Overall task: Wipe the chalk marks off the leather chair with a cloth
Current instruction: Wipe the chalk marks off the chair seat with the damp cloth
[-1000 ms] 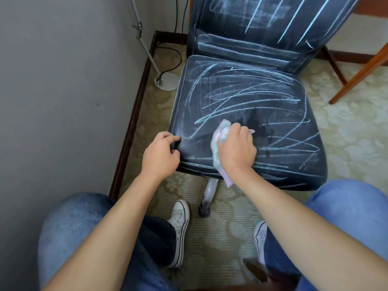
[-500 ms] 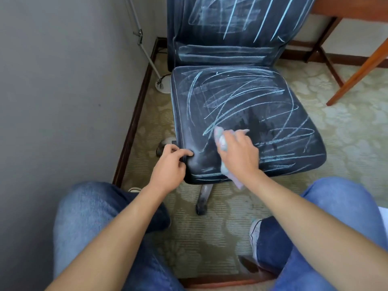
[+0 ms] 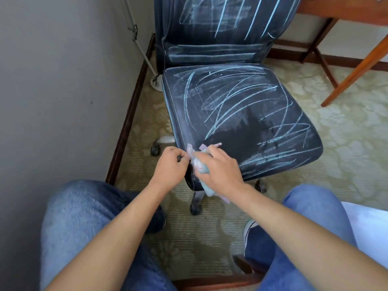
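grey wall (image 3: pixel 52 80) left, dark wooden skirting (image 3: pixel 126 127), pale patterned carpet (image 3: pixel 346 143), wooden table legs (image 3: pixel 357 70) right.

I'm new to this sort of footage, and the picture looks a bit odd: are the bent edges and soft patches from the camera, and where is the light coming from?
Head view: the wide lens bows the baseboard and desk leg; the right hand and cloth are motion-blurred; soft, even light, with a faint sheen on the chair seat; its source is out of frame.
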Demonstrator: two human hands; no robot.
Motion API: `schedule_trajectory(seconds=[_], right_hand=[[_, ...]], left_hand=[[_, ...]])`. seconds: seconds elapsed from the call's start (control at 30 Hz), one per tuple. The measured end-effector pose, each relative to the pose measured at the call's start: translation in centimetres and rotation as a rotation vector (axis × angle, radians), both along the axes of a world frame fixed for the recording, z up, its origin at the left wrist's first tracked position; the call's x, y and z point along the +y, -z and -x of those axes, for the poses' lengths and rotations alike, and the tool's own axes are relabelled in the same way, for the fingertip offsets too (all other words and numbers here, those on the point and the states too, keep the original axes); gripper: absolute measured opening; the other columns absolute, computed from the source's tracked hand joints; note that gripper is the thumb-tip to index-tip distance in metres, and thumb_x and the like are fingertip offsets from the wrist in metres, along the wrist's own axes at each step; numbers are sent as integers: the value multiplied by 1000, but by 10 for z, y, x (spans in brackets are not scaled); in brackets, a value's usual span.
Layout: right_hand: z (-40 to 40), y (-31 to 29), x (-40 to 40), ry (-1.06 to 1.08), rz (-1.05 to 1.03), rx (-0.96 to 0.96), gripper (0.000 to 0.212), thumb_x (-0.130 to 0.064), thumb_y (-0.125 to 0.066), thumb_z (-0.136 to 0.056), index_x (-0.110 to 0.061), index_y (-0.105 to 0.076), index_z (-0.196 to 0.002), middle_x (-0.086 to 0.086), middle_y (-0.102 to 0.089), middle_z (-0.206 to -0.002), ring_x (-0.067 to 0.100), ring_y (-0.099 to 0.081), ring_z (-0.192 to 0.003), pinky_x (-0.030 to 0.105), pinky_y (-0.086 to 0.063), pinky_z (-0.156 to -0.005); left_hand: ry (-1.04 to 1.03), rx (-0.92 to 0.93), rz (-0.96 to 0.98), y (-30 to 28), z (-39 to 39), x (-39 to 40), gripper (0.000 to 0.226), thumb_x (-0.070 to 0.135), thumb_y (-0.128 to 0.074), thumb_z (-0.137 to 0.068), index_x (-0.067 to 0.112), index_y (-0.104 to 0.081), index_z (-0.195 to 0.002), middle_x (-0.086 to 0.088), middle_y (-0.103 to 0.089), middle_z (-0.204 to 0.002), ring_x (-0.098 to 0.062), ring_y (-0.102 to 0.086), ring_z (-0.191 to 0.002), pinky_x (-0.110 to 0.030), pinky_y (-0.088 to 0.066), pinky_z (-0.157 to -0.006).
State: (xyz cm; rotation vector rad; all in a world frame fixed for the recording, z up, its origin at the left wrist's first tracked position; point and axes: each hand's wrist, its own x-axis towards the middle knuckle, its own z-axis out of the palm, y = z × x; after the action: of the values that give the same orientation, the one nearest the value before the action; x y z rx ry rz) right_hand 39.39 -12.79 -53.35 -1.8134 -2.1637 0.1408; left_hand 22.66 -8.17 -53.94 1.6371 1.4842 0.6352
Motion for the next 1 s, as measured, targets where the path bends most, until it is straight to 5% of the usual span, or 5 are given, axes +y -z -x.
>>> schedule_trajectory(seconds=[0.17,0.3,0.6,0.8,1.0], right_hand=[[-62,-11,18,392,66,-59,27,-38,-56,-94,-30,-61,-119,3,-52,-115,30,-57,-105,37,-46,-73],[-80,-3,14,681,49,73,26,-34,-55,-93,-27,-60,-117,7,-46,-105,37,-58,-93,37,-41,-70],[33,34,-54,166,-125,15,61,-26,-80,-70,-33,-64,-128,3,-60,-106,28,-63,-90,38,-54,-50],[-56,34,-56,924,52,204,38,-40,-55,-96,-37,-50,-134,5,-48,-122,38,-60,-99,39,-42,-71],[18,45,-66,636,-6,144,59,-28,-72,-82,-39,-46,-134,10,-51,-121,37,-63,-94,44,-55,-59]], left_hand=[[-3,-50,30,4,2,0,13,26,-70,-93,25,-57,-91,-6,-65,-94,-20,-59,-66,-37,-49,-66],[8,-39,29,10,1,3,26,31,-78,-90,33,-51,-89,-6,-61,-101,-24,-62,-71,-39,-51,-65],[-29,-39,31,6,4,1,22,25,-78,-90,26,-58,-98,-6,-62,-102,-29,-67,-81,-48,-57,-74],[20,-13,43,0,-1,-7,37,33,-81,-90,20,-51,-108,4,-53,-115,-8,-56,-88,-25,-42,-67],[29,1,14,3,-4,-8,37,33,-81,-89,20,-50,-107,0,-54,-112,-16,-53,-77,-32,-41,-65]])
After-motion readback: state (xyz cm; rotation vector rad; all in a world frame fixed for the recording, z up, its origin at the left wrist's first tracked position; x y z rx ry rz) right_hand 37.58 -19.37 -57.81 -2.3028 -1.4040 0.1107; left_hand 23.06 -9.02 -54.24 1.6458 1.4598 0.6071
